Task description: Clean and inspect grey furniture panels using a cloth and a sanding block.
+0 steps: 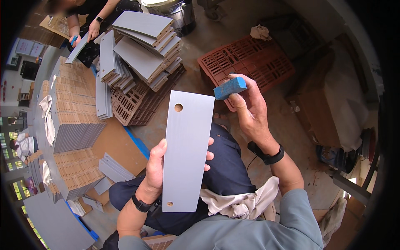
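Observation:
A grey-faced board (pixel 187 154) with a round hole near each end stands lengthwise over my lap. My left hand (pixel 154 168) grips it across its width, thumb on the left edge and fingertips showing past the right edge. Between the thumb and fingers of my right hand (pixel 252 110) is a blue sanding block (pixel 230 88), worn brownish on top. The block is raised just off the board's upper right corner, apart from it.
Grey boards (pixel 143 54) lie in loose piles on a brown plastic crate (pixel 139 102). Tall board stacks (pixel 79 112) stand at left. A reddish crate (pixel 246 62) sits ahead, a metal bin (pixel 173 16) beyond. At upper left a co-worker's hands (pixel 92 30) hold another board. A cloth (pixel 243 198) covers my lap.

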A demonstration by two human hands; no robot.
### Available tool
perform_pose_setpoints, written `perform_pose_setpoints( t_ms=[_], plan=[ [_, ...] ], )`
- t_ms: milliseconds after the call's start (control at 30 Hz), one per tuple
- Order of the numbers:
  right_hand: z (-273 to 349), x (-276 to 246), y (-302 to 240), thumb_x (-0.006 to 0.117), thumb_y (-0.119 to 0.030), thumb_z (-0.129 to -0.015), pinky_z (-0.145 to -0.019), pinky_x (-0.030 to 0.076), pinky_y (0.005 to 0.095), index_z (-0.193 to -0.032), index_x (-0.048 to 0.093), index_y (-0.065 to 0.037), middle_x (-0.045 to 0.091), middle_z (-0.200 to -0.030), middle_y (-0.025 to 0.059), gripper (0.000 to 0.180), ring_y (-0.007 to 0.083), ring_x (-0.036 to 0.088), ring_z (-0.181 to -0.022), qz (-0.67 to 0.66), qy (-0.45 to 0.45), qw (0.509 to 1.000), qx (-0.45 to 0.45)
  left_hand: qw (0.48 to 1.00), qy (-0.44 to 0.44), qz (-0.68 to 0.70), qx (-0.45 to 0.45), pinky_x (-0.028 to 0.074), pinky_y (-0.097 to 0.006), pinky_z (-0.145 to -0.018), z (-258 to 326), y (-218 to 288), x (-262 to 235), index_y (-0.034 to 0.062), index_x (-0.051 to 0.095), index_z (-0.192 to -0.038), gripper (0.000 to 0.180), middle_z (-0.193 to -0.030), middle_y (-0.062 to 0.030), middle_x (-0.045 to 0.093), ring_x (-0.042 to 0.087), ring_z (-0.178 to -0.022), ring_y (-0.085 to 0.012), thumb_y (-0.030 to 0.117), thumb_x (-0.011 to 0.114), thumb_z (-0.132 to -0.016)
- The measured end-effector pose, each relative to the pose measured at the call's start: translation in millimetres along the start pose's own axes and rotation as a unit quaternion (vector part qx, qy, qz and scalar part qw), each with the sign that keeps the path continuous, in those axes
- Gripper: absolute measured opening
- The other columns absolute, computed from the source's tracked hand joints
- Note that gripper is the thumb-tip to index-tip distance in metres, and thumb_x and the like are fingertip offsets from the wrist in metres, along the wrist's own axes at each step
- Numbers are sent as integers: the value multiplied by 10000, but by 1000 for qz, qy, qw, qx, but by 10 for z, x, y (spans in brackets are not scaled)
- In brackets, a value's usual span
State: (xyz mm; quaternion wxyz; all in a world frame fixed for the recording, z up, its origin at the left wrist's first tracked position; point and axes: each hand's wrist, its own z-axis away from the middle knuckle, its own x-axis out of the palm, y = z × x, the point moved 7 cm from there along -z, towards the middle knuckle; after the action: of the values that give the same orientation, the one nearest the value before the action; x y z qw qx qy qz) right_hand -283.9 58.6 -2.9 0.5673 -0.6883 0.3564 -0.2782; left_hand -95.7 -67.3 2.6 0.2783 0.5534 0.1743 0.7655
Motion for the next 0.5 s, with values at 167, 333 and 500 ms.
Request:
perform_pose_setpoints(
  t_ms=[167,333,500],
  plan=[
    [-30,-77,-155,636,-157,-1049,-869,531,274,-1444,528,-39,641,-1246,66,426,118,640,-968,56,25,997,-36,1000,4,10,6,594,-515,-965,32,28,18,-67,315,-1577,830,-1488,-356,481,653,-1198,-406,542,398,-1019],
    [-31,3,-244,638,-148,-1042,-916,529,302,-1431,548,-33,650,-1269,89,415,150,642,-1056,35,3,998,-54,1000,1,14,2,591,-512,-971,37,32,7,-67,309,-1579,835,-1489,-352,482,649,-1206,-405,546,393,-1019],
    [-100,8,-267,646,-117,-1024,-967,522,330,-1411,571,-31,656,-1275,106,403,185,636,-1133,108,-5,990,-86,1000,-6,-6,-3,575,-511,-996,66,66,19,-62,308,-1582,843,-1500,-338,478,635,-1227,-401,563,375,-1019]
  ],
)
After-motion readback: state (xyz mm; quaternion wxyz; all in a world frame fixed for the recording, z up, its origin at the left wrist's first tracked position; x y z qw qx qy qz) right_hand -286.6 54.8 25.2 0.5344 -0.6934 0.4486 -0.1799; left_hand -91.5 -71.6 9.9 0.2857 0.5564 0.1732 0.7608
